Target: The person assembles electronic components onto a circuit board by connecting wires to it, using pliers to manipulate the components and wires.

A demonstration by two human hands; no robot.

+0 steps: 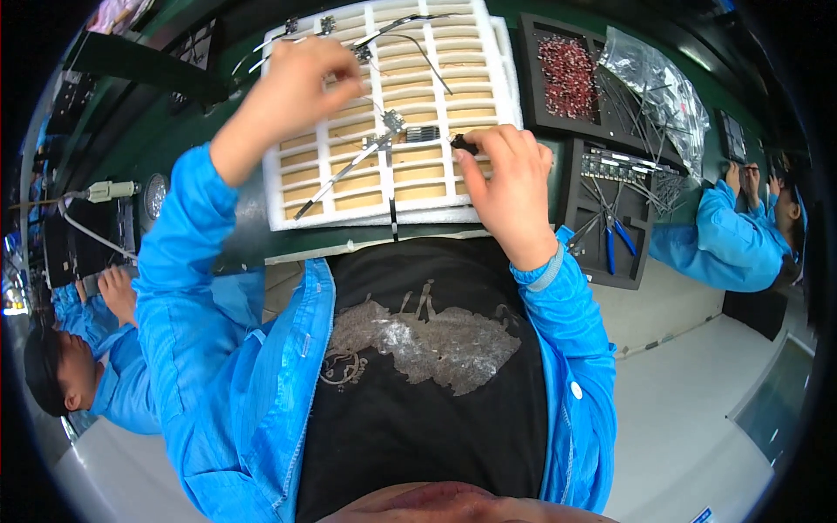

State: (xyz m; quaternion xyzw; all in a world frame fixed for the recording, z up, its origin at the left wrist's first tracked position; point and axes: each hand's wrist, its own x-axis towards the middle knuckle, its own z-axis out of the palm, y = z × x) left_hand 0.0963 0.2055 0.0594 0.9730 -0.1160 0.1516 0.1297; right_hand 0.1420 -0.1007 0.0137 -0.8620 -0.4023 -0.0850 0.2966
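A white foam tray (275,196) with rows of tan-lined slots lies before me. My left hand (305,83) is over its upper left part, fingers curled together; whatever they hold is hidden. Beside those fingertips sits a small circuit board with thin cables (363,54). My right hand (516,179) rests at the tray's right side, thumb and forefinger pinching a small black part (464,145). Between the hands, another small board (391,122) with a long black-and-silver strip (330,185) lies across the slots. A dark ribbed piece (423,134) sits just right of that board.
A black tray (534,78) at upper right holds many small red parts (567,74), partly under a clear plastic bag (667,91). Below it, another black tray (568,205) holds blue-handled pliers (621,235) and metal strips. Co-workers in blue (732,235) sit at both sides.
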